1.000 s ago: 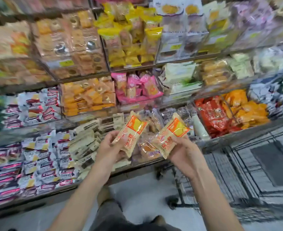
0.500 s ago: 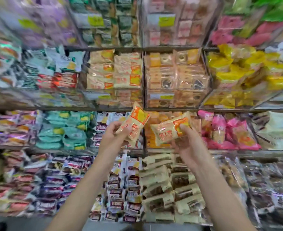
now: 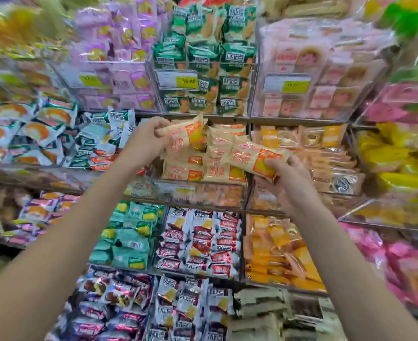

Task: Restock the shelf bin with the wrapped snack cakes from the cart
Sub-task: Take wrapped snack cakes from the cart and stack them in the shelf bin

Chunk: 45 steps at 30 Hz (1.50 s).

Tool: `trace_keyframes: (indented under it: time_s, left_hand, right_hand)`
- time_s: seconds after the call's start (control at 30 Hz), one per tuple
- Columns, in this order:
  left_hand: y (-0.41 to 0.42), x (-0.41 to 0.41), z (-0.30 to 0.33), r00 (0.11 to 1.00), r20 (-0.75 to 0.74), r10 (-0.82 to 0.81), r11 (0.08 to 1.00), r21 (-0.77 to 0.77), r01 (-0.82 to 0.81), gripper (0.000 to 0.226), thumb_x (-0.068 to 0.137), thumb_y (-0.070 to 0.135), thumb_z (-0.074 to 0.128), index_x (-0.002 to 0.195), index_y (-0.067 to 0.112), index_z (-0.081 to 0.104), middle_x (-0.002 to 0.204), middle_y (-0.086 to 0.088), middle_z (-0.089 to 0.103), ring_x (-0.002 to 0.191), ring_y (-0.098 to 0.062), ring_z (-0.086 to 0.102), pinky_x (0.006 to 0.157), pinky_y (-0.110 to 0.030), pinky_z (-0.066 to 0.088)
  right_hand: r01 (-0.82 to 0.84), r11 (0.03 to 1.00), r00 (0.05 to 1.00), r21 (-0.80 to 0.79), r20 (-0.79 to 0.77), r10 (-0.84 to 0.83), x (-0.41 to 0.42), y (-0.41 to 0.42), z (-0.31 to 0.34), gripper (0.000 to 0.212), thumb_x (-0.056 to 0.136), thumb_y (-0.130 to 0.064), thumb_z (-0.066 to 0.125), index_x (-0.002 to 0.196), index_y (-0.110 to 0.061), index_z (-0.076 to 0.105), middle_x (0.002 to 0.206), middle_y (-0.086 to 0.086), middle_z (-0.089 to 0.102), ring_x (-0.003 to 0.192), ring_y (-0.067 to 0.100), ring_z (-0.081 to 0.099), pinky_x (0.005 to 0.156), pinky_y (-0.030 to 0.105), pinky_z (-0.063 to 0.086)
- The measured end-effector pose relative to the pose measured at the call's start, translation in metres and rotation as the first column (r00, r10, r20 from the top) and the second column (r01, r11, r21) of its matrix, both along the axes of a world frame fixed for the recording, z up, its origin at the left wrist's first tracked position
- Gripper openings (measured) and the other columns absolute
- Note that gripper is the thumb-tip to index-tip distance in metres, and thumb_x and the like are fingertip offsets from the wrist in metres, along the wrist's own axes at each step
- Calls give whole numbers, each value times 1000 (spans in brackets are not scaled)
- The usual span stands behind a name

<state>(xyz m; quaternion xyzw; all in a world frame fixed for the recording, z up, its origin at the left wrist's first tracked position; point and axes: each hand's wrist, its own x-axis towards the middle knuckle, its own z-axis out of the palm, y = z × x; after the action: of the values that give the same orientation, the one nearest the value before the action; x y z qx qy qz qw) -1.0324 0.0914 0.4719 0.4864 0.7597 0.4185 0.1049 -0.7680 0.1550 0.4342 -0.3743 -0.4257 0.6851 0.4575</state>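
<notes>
head-worn view, facing shelves (image 3: 203, 119) close, slightly downward

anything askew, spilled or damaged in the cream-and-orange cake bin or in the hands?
Nothing stands out. Left hand grips one snack cake at the top of the bin; right hand grips another at its right edge. Both wrappers look intact. The stocked cakes lie loosely piled, like neighbouring bins. Edges are blurred.

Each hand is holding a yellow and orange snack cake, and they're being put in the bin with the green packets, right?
Not quite. The left hand and right hand each hold a snack cake, but the head view shows them at the bin of matching yellow-and-orange cakes. The green packets sit one shelf higher.
</notes>
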Motion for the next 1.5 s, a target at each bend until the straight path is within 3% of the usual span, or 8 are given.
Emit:
trace_keyframes:
  time_s: [0.6, 0.7, 0.83, 1.07, 1.17, 1.23, 1.37, 1.5]
  left_hand:
    - [93, -46, -31, 978, -206, -24, 980, -198, -18, 24, 90, 5, 54, 110, 7, 68, 118, -18, 59, 103, -32, 59, 84, -26, 48]
    - [89, -55, -25, 994, -101, -33, 985, -169, 15, 25, 91, 0, 48, 107, -2, 66, 108, -22, 65, 93, -31, 61, 57, -13, 37]
    - [82, -64, -18, 985, 167, 52, 998, 8, -54, 22, 94, 7, 43, 99, 12, 64, 108, -16, 66, 87, -22, 59, 68, -25, 40]
    - [51, -40, -12, 872, -478, -108, 942, 230, 243, 31, 94, 25, 39, 109, 12, 63, 109, -1, 63, 101, -10, 53, 86, -24, 40]
    - [59, -35, -21, 747, -601, -286, 952, -86, 295, 40, 92, 20, 49, 132, 13, 51, 132, -6, 54, 119, -19, 48, 100, -33, 37]
    - [61, -35, -37, 681, -646, -344, 938, -268, 219, 47, 94, 20, 49, 140, 14, 40, 141, -8, 45, 129, -27, 38, 110, -38, 23]
    - [61, -41, -50, 725, -631, -276, 961, -185, 205, 42, 96, 20, 49, 137, 15, 44, 140, -5, 45, 128, -25, 35, 107, -33, 16]
    - [69, -42, -50, 738, -595, -320, 944, -271, 190, 43, 97, 23, 46, 139, 18, 39, 143, -3, 41, 132, -25, 30, 112, -36, 14]
  right_hand:
    - [-228, 910, 882, 347, 470, 42, -76, 56, 22, 21, 84, -18, 69, 87, -34, 57, 108, 3, 65, 89, 16, 67, 68, 32, 57]
    - [-327, 835, 817, 444, 576, 13, -99, 54, 30, 18, 83, -21, 71, 90, -32, 58, 103, 2, 66, 88, 19, 67, 75, 40, 58]
    - [-440, 716, 723, 542, 687, -76, -132, 58, 29, 15, 85, -16, 67, 95, -22, 57, 98, -2, 59, 82, 19, 61, 64, 31, 51]
    - [-526, 649, 554, 550, 800, -229, -149, 68, 11, 26, 89, -15, 62, 114, -14, 65, 118, 8, 64, 98, 24, 61, 77, 27, 45]
    - [-568, 630, 532, 530, 820, -211, -147, 68, 15, 30, 92, -14, 58, 122, -13, 61, 119, 10, 64, 99, 24, 60, 75, 26, 43]
    - [-583, 631, 537, 511, 826, -172, -134, 68, 18, 35, 94, -12, 52, 129, -13, 56, 118, 10, 64, 98, 22, 59, 76, 26, 44]
    - [-598, 533, 525, 598, 795, -303, -81, 59, 13, 37, 94, -25, 53, 129, -13, 53, 120, 6, 61, 109, 21, 56, 89, 31, 47]
    - [-826, 389, 290, 408, 899, -328, -52, 39, -19, 56, 93, -40, 54, 143, -20, 38, 150, 2, 34, 138, 21, 25, 111, 40, 31]
